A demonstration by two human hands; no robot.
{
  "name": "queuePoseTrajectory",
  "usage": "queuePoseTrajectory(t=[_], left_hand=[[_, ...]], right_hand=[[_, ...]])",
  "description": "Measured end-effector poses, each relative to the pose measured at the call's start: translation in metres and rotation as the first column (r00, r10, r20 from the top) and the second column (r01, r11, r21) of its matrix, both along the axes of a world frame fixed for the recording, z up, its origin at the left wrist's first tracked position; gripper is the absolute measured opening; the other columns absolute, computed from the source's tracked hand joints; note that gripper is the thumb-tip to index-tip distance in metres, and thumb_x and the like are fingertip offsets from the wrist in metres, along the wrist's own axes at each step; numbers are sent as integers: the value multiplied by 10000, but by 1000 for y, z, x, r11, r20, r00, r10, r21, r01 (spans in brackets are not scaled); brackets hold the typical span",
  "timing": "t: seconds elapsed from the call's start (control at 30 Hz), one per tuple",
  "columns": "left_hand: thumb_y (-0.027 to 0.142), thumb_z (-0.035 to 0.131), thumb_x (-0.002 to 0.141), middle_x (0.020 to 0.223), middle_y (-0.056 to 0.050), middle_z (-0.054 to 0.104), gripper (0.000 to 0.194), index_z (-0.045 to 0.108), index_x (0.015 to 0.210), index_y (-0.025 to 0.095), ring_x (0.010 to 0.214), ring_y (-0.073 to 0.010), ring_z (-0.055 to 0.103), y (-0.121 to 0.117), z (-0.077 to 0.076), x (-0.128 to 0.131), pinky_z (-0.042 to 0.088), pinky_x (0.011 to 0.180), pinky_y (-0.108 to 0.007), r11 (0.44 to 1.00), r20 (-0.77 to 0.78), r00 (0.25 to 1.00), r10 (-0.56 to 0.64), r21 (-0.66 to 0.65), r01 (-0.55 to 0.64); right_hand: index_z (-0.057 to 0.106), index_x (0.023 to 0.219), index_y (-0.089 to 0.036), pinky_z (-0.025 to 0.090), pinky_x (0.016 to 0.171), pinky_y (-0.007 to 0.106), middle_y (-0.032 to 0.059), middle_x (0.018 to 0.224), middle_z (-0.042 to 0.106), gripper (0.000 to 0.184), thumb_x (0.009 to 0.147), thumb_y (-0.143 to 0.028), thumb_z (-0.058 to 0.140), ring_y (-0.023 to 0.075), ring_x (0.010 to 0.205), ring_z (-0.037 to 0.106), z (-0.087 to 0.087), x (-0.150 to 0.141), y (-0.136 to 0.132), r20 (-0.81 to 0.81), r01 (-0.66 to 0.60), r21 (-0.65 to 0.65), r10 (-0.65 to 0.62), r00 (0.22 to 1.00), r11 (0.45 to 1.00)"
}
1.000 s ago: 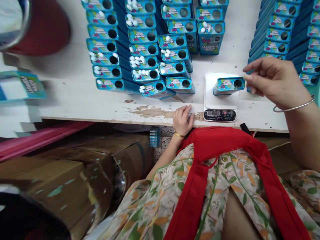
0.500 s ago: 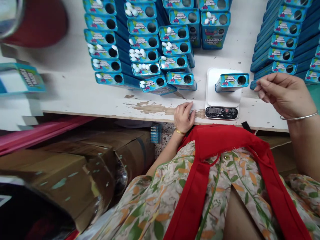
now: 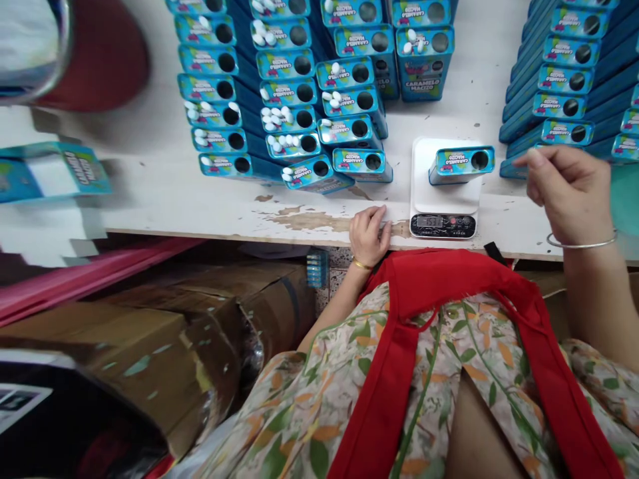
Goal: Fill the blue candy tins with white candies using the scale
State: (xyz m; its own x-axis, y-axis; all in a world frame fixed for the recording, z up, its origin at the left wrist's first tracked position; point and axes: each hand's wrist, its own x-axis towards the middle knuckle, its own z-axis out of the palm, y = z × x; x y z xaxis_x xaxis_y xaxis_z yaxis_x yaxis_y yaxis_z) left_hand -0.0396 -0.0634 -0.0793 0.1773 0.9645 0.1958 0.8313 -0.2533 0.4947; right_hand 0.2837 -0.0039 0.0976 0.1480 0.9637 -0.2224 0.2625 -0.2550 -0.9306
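Observation:
My left hand (image 3: 368, 235) rests at the table's front edge, fingers loosely bent, thumb apart, holding nothing. To its right stands a white digital scale (image 3: 444, 199) with a black display panel whose digits are too faint to read surely. One blue candy tin (image 3: 462, 164) stands upright on the scale, the round hole in its top uncovered. My right hand (image 3: 572, 189) hovers right of the scale, near the right-hand rows of tins. Its fingers are curled and drawn together; whatever they hold, if anything, is hidden.
Rows of blue tins (image 3: 289, 120) stand at the back left, several with white candies (image 3: 278, 118) on their tops. More tins (image 3: 559, 106) line the right. A dark red container (image 3: 104, 53) and an opened blue carton (image 3: 87, 174) are far left. Cardboard boxes (image 3: 114, 339) sit below the table.
My right hand has drawn back slightly to the right and turned, its fingers curling more. My left hand and the tin on the scale stay in place. The view has shifted slightly.

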Motion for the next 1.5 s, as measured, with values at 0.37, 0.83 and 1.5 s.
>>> queuePoseTrajectory(t=[0.37,0.83,1.5], left_hand=[[518,366,1042,1154,-167,658,508,629,1287,159,1085,-262,622,6,18,3,511,964,-430,998,106,992,-66,4,66],[568,483,995,1257,-152,632,572,517,1420,187,1212,-334,581,150,148,93,426,1024,-470,748,-262,706,-658,-115,654],[199,596,921,1485,-126,511,450,568,1370,209,1358,-322,468,414,123,247,345,1093,-461,943,-403,859,-315,-30,331]], right_hand=[[651,670,-342,175,587,359,4,532,428,344,687,-642,817,131,512,267,-119,34,-80,-82,403,-206,-427,901,891],[632,792,-176,190,401,225,-42,509,464,588,627,-701,840,56,402,339,-130,43,-88,-232,391,-256,-449,863,884],[649,887,-140,259,402,165,-50,525,446,672,670,-757,807,47,441,348,-131,34,-93,-283,403,-387,-522,805,829]])
